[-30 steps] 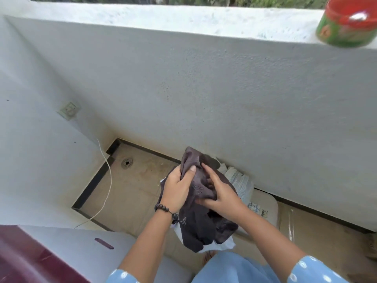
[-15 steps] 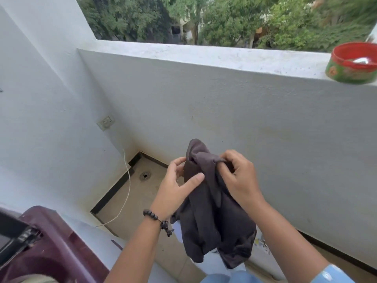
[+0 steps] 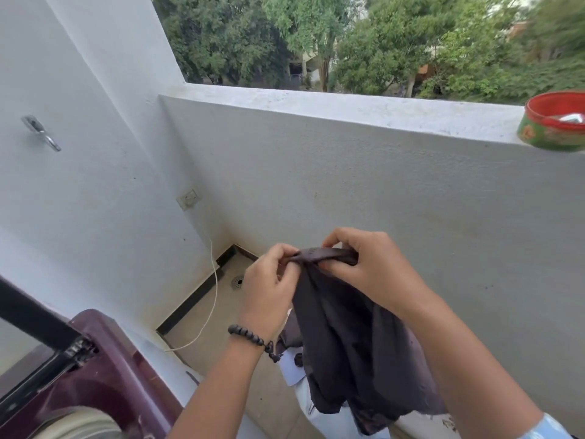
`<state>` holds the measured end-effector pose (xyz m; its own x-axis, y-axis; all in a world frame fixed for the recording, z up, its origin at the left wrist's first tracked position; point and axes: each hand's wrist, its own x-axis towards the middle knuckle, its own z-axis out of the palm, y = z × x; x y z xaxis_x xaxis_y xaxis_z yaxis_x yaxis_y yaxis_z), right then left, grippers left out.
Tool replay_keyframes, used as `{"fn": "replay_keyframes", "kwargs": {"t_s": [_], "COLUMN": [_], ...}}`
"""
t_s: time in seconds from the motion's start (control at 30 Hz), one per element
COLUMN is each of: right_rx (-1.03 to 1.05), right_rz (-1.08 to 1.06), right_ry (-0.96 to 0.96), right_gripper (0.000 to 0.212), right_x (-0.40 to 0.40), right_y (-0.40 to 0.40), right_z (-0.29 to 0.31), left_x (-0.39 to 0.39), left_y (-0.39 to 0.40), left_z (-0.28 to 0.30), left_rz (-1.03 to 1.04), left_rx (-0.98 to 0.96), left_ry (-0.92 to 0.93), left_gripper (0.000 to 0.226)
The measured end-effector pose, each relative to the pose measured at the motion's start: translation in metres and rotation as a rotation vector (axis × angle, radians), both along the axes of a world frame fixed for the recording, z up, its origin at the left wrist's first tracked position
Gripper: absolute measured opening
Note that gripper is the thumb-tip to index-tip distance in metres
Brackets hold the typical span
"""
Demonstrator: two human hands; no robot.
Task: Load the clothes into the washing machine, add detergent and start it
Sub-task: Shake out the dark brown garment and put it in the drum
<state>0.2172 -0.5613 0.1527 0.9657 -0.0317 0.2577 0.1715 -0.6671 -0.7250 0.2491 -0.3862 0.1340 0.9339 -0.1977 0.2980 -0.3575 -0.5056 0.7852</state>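
The tiled floor [image 3: 202, 318] carries a white cable [image 3: 211, 315] trailing along the left wall, with a round drain [image 3: 238, 282] set in the far corner. On the ledge [image 3: 364, 109], far right, stands a red-green tub [image 3: 554, 125].

Garment [image 3: 357, 337] hangs mid-frame, pinched at its top edge between left hand [image 3: 269, 289] and right hand [image 3: 373, 267], hands side by side in front of the parapet wall [image 3: 348, 172]. Washing machine [image 3: 104, 372] at lower left, below and left of the left hand. Tin [image 3: 552, 125] sits on the parapet ledge, far right. Wall socket [image 3: 189, 199] on the left wall near the corner; cable [image 3: 215, 289] drops from below it to the floor. Floor drain [image 3: 238, 282] in the corner, behind the left hand. Wall bracket [image 3: 41, 133] upper left.
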Motion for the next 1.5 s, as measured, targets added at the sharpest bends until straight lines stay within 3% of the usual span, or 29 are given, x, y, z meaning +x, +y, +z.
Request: {"fn": "replay_keyframes", "kwargs": {"t_s": [0.17, 0.37, 0.47, 0.57, 0.67, 0.73, 0.8, 0.87, 0.93, 1.0, 1.03, 1.1, 1.2, 1.3, 1.33, 1.43, 1.5], "right_rx": [-0.249, -0.287, -0.234, -0.207, 0.059, 0.355, 0.56, 0.698, 0.763, 0.751, 0.727, 0.625, 0.261, -0.005, -0.039, -0.011, 0.049], "right_rz": [-0.188, -0.426, -0.509, -0.582, -0.589, -0.545, -0.493, -0.453, -0.396, -0.324, -0.292, -0.233, -0.176, -0.114, -0.091, -0.016, -0.015], "right_ry": [0.198, 0.455, 0.528, 0.554, 0.45, 0.354, 0.271, 0.2, 0.148, 0.133, 0.126, 0.082, -0.005, -0.064, -0.063, -0.049, -0.046], "right_gripper": [0.011, 0.01, 0.016, 0.014, 0.029, 0.042, 0.055, 0.066, 0.061, 0.051, 0.048, 0.045, 0.044, 0.019, 0.009, 0.019, 0.014], "right_x": [0.002, -0.006, -0.014, -0.016, -0.013, -0.011, -0.008, -0.005, -0.005, -0.008, -0.01, -0.017, -0.026, -0.031, -0.032, -0.03, -0.029], "right_y": [-0.027, -0.066, -0.084, -0.1, -0.109, -0.106, -0.098, -0.091, -0.086, -0.077, -0.072, -0.059, -0.038, -0.013, -0.006, 0.008, 0.012], "right_z": [-0.034, -0.072, -0.079, -0.077, -0.065, -0.051, -0.035, -0.02, -0.006, 0.007, 0.011, 0.016, 0.022, 0.021, 0.02, 0.011, 0.008], "left_x": [0.009, 0.016, 0.019, 0.019, 0.018, 0.016, 0.011, 0.004, -0.006, -0.014, -0.018, -0.025, -0.032, -0.038, -0.041, -0.048, -0.049], "left_y": [0.015, 0.018, 0.022, 0.021, 0.017, 0.011, 0.007, 0.004, 0.002, 0.0, -0.002, -0.011, -0.024, -0.028, -0.028, -0.023, -0.014], "left_z": [0.016, 0.05, 0.068, 0.078, 0.073, 0.065, 0.056, 0.047, 0.039, 0.032, 0.028, 0.026, 0.025, 0.022, 0.021, 0.014, 0.008], "left_rz": [0.17, 0.347, 0.397, 0.436, 0.412, 0.304, 0.114, -0.196, -0.549, -0.747, -0.767, -0.675, -0.497, -0.495, -0.488, -0.36, -0.243], "left_rx": [-0.246, -0.651, -0.809, -0.934, -0.966, -0.948, -0.798, -0.471, -0.088, 0.297, 0.399, 0.335, 0.035, -0.086, -0.091, -0.098, -0.167], "left_ry": [0.008, 0.059, 0.041, 0.051, 0.08, 0.108, 0.159, 0.254, 0.434, 0.605, 0.639, 0.554, 0.425, 0.359, 0.319, 0.185, 0.18], "left_gripper": [0.017, 0.023, 0.019, 0.03, 0.039, 0.036, 0.033, 0.027, 0.014, 0.027, 0.031, 0.042, 0.072, 0.092, 0.088, 0.069, 0.056]}}
